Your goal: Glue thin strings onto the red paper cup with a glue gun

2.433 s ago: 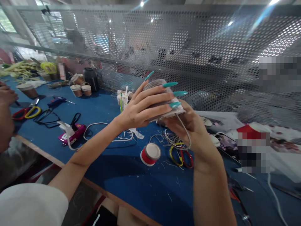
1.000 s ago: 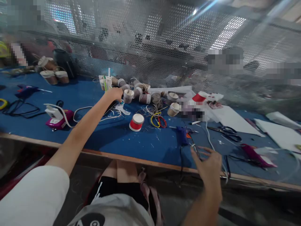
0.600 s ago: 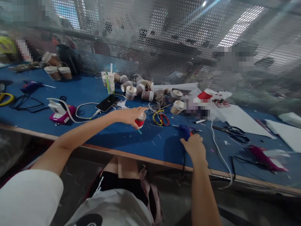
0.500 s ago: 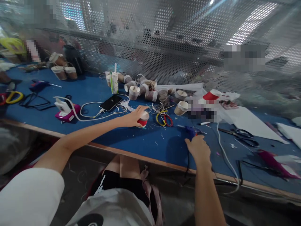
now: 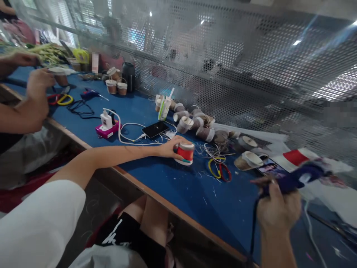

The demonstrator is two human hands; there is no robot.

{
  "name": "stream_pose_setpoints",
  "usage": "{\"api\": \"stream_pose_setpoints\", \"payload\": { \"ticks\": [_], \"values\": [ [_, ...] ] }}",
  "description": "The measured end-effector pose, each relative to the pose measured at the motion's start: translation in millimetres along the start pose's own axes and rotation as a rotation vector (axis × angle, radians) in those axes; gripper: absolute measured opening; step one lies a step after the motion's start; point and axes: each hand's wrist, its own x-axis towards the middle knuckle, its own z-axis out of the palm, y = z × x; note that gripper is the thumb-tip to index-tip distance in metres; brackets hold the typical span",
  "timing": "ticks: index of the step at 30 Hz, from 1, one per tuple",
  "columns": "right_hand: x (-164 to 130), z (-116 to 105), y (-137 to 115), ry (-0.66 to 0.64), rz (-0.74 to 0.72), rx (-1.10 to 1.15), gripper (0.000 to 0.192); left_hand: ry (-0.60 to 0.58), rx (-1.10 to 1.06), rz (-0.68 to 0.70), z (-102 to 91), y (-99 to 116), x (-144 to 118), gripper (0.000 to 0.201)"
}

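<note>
My left hand is wrapped round a small paper cup with a red band and white edges, which stands on the blue table. Raised over the table's right side, my right hand is closed on a blue glue gun, its dark cord hanging down; motion blurs the gun. Between the hands lie scissors with yellow and red handles, beside a tangle of pale string. Several brown-wrapped cups lie behind the left hand.
A phone on a white cable lies behind my left forearm, near a purple power strip and a drink carton. Another glue gun rests farther left. At the far left, a co-worker's hands hold a cup. A perforated metal screen backs the table.
My right hand has lifted the glue gun off the table. My left hand stays on the cup, whose red side now shows more. The view has swung left, bringing in the co-worker's hands.
</note>
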Motion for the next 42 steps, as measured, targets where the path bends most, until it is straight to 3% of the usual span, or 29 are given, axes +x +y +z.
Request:
{"api": "stream_pose_setpoints", "payload": {
  "ticks": [4,7,11,15,18,23,27,32,35,39,42],
  "values": [
    [36,41,11,-0.05,0.177,0.329,0.036,-0.029,0.218,0.113,-3.6,2,-2,0.074],
    [43,65,12,-0.14,0.267,0.495,0.038,-0.097,0.272,0.198,-4.1,7,-5,0.064],
    [29,74,6,-0.188,0.306,0.658,0.04,-0.096,0.292,0.283,-0.5,11,-6,0.076],
    [15,74,1,-0.289,0.338,0.795,0.059,0.061,0.225,0.208,3.1,11,-6,0.064],
    [6,79,0,-0.381,0.377,0.795,0.062,0.118,0.037,0.087,3.4,14,-8,0.054],
    [-6,87,6,-0.382,0.406,0.691,0.047,0.016,-0.272,-0.03,0.3,16,-10,0.062],
    [-7,89,16,-0.357,0.441,0.686,0.039,-0.041,-0.261,-0.097,-1.4,18,-9,0.05],
    [-8,86,21,-0.362,0.503,0.666,0.034,0.02,-0.123,-0.144,1.1,23,-11,0.079],
    [-12,82,17,-0.377,0.462,0.641,0.036,0.061,0.064,-0.107,-0.2,24,-14,0.085],
    [-17,80,10,-0.261,0.41,0.555,0.032,0.058,0.291,0.085,-5.7,25,-20,0.082],
    [-19,80,7,-0.25,0.42,0.588,0.032,0.037,0.371,0.209,-7.2,27,-25,0.079]
  ]
}}
